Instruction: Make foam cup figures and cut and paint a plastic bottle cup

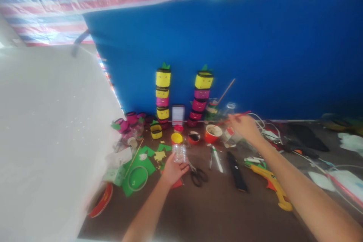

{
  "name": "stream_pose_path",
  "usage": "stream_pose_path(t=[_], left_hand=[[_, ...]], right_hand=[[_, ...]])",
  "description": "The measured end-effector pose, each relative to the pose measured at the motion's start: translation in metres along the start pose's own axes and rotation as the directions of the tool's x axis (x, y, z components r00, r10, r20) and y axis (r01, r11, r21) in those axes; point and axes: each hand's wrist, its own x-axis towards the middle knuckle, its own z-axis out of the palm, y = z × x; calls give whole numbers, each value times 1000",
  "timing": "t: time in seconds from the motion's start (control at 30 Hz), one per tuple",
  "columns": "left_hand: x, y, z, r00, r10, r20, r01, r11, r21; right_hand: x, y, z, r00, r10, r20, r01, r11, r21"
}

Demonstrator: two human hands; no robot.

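Observation:
My left hand [174, 171] is closed around a clear plastic container [179, 153], which looks like a cut bottle piece, low over the table. Between the fingers of my right hand [244, 126] is a thin red paintbrush [224, 121]. Its lower end reaches the mouth of a red-and-white paper cup [213, 135]; the tip is hard to make out. Beside that cup sit a small pot of dark paint [194, 137] and a yellow paint pot [176, 138]. Black-handled scissors [199, 177] lie just right of my left hand.
Two stacks of painted yellow and pink pots [163, 96] [200, 98] stand against the blue board [241, 45]. Green sheets [147, 162] and a tape roll [137, 178] are at left. A yellow glue gun [273, 185], black case [237, 171] and cables [272, 128] lie right.

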Motion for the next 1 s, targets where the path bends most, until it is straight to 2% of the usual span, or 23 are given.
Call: stream_pose_path(t=[0.17, 0.23, 0.73, 1.0], left_hand=[[2, 0, -3, 1000, -3, 15, 4, 1000, -6], [3, 0, -5, 1000, -5, 26, 5, 1000, -5], [6, 0, -8, 1000, -12, 16, 12, 1000, -5], [5, 0, -6, 1000, 1, 22, -1, 1000, 5]], right_hand=[[-3, -3, 4, 972, -94, 214, 81, 994, 68], [-3, -4, 6, 958, -132, 256, 109, 989, 100], [10, -12, 5, 932, -165, 322, 146, 986, 80], [21, -10, 5, 939, -119, 324, 117, 993, 28]])
